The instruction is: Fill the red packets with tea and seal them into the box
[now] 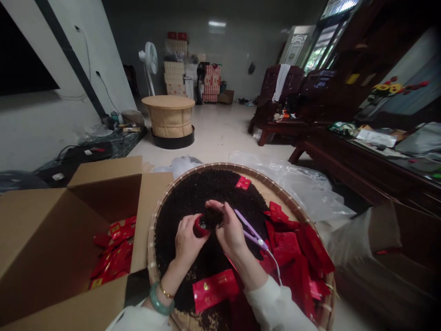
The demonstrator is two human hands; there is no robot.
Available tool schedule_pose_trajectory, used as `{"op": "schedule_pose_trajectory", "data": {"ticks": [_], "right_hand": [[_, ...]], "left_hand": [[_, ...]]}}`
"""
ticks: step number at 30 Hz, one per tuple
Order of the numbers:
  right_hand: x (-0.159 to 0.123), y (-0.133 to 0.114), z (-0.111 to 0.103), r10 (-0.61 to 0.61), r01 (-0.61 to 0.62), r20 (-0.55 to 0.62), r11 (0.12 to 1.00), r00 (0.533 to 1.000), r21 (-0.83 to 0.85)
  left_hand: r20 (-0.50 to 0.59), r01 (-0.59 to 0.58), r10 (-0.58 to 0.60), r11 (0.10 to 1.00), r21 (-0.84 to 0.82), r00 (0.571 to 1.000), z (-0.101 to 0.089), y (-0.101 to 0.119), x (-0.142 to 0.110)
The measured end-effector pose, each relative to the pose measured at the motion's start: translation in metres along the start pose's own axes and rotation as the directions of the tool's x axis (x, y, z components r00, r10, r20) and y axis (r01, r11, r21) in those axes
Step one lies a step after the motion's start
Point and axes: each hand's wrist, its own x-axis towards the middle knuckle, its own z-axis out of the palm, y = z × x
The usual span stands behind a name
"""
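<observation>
The left hand [188,235] has its fingers and thumb clamped round a small red pouch [199,228], which sits at their two o'clock, mouth facing the other palm. The right hand [231,231] curls its fingers round a dark clump [212,217], lying at that palm's ten o'clock, just beside the pouch's mouth. At the right hand's three o'clock lies a purple tool [253,233] (its white cord trails towards five), near heaped red packets [287,248].
</observation>
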Motion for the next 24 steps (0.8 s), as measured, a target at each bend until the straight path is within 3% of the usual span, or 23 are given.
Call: {"op": "schedule_pose_trajectory", "data": {"ticks": [10,13,14,16,18,20,22,24], "right_hand": [[0.001,0.000,-0.002,-0.032,0.043,0.107,0.994,0.994,-0.101],[0.008,-0.003,-0.023,-0.122,0.144,0.086,0.931,0.989,-0.336],[0.009,-0.002,-0.033,-0.155,0.189,0.110,0.855,0.982,-0.482],[0.006,0.007,-0.057,-0.155,0.293,0.250,0.552,0.956,-0.781],[-0.002,0.022,-0.079,-0.024,0.343,0.345,0.203,0.938,-0.917],[-0.011,0.038,-0.095,0.084,0.355,0.348,-0.086,0.934,-0.931],[-0.017,0.048,-0.101,0.102,0.373,0.359,-0.245,0.928,-0.895],[-0.017,0.052,-0.098,0.092,0.374,0.363,-0.298,0.927,-0.878]], "left_hand": [[0.035,0.046,-0.049,0.997,0.065,0.998,-0.001,0.001,-0.001],[0.013,0.063,-0.064,0.996,0.069,0.998,-0.002,0.000,0.000],[0.000,0.073,-0.073,0.995,0.069,0.997,-0.002,-0.001,0.000],[-0.018,0.090,-0.089,0.994,0.064,0.996,-0.002,-0.002,0.000],[-0.023,0.099,-0.098,0.994,0.049,0.995,-0.002,-0.003,0.000],[-0.025,0.100,-0.099,0.995,0.028,0.995,-0.002,-0.003,0.000],[-0.029,0.101,-0.101,0.995,0.009,0.994,-0.002,-0.002,0.000],[-0.030,0.104,-0.104,0.995,-0.001,0.994,-0.002,-0.002,0.001]]}}
